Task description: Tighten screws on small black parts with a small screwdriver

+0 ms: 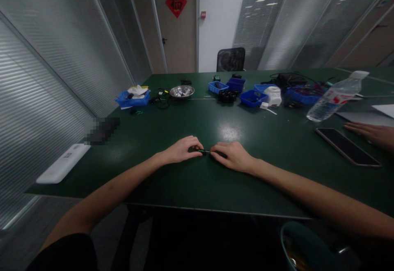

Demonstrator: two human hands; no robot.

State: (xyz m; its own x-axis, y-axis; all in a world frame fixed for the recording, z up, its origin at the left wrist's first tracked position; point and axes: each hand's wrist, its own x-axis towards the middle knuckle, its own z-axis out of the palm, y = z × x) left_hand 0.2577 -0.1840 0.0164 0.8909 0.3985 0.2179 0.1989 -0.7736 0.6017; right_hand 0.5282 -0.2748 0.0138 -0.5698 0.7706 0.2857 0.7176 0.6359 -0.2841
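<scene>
Just above the green table [184, 189], my left hand [184, 149] pinches a small green and black piece [202, 151] between thumb and fingers. A thin, light metal rod [207, 151] juts from its right side. The fingertips of my right hand [231, 154] close around the rod's far end, with thumb and forefinger drawn together. Both hands rest low over the tabletop, their fingertips almost meeting. The piece is too small and dim to name exactly, and the fingers partly cover it.
Farther back are a metal bowl [182, 92], a filled blue tray [133, 99] and another blue tray [253, 98]. A water bottle [335, 96], a phone [347, 146] and another person's hand [371, 133] are at right. A white box [64, 163] lies left; a bin [303, 246] stands below.
</scene>
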